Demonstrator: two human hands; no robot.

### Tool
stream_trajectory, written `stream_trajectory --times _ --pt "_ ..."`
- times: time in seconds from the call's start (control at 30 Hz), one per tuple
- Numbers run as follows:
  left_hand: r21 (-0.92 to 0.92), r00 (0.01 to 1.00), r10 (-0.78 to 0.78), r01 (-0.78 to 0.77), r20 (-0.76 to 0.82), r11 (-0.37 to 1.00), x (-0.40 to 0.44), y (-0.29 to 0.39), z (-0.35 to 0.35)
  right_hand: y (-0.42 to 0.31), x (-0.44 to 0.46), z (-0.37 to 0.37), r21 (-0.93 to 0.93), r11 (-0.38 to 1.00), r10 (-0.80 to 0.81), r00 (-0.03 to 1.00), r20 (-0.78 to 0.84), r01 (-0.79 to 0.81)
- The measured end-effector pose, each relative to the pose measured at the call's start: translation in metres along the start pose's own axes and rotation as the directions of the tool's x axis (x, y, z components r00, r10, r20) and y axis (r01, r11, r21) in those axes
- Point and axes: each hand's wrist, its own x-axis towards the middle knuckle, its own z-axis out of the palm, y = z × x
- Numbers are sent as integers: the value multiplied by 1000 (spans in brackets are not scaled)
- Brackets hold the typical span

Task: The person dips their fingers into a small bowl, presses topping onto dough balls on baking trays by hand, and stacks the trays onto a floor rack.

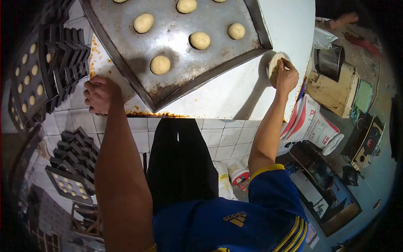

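Observation:
A dark metal tray (180, 80) with several round dough balls lies tilted across the white table (218, 103). One dough ball (160, 65) sits near the tray's lower left corner. Right of the tray stands a small round container (273, 69) with pale contents. The fingers of my right hand (286, 77) are bent together at its opening; what they hold, if anything, is hidden. My left hand (100, 94) is curled at the table's left edge, beside the tray, and its grip is on something I cannot make out.
Stacked trays with dough balls (29, 80) stand at the left, and another stack (69, 185) is lower on the tiled floor. Red and white sacks (310, 122) and a dark pot (329, 61) are at the right. A white bucket (238, 173) is beneath.

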Motion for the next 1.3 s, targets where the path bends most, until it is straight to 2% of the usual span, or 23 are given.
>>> stream_trajectory --times 0.07,0.13,0.2,0.27,0.3,0.37,0.4,0.5,0.57,0.7,0.73,0.8,0.83,0.9,0.93,1.07,1.13,1.3 --pt "9 1000 1 -1 -5 1000 0 1 -2 5 0 -1 28 1000 -4 1000 8 4" --pt "22 997 -18 16 78 1000 1 1 -5 10 0 -1 57 998 3 1000 13 -4" --pt "10 999 -10 10 52 1000 -1 2 -6 15 0 -2 89 996 6 1000 19 -8" --pt "2 1000 -10 10 22 1000 -1 1 -5 17 -3 -7 406 910 63 996 64 -84" --pt "6 1000 1 -1 20 1000 -1 0 -3 17 -5 -7 410 909 56 996 66 -79" --pt "11 1000 1 -1 13 1000 0 -1 -4 -4 -14 -18 755 621 78 975 206 -209" --pt "4 999 0 0 34 1000 -1 0 -5 -18 -23 -26 761 601 59 963 264 -245" --pt "-6 998 -8 8 68 1000 1 1 -8 -102 -52 -58 708 676 -129 912 388 -206" --pt "-7 997 -10 11 81 1000 0 2 -10 -145 -60 -47 783 610 -310 871 382 -126" --pt "-26 998 -7 9 59 1000 -1 1 -8 -237 -52 -11 820 557 -489 850 197 130" --pt "-38 999 -2 4 49 999 -1 1 -7 -252 -46 6 825 551 -491 849 195 129" --pt "-24 999 -1 2 45 1000 0 0 -6 -275 -35 37 655 573 -603 795 -71 493" --pt "-11 999 -1 2 47 1000 0 1 -6 -282 -33 41 657 570 -604 794 -72 493" --pt "-13 999 -3 3 46 1000 1 0 -5 -296 -29 48 378 562 -703 665 -250 736" --pt "-15 999 -3 4 49 1000 1 0 -5 -301 -27 56 306 533 -729 612 -307 788" --pt "-20 1000 -3 3 22 1000 1 0 -3 -299 -30 70 295 526 -777 591 -215 798" --pt "17 1000 2 -2 30 1000 2 -1 -1 -297 -35 67 102 475 -850 486 -201 874" --pt "-9 999 -11 11 47 1000 2 2 -8 -288 -68 57 8 468 -874 464 -143 884"
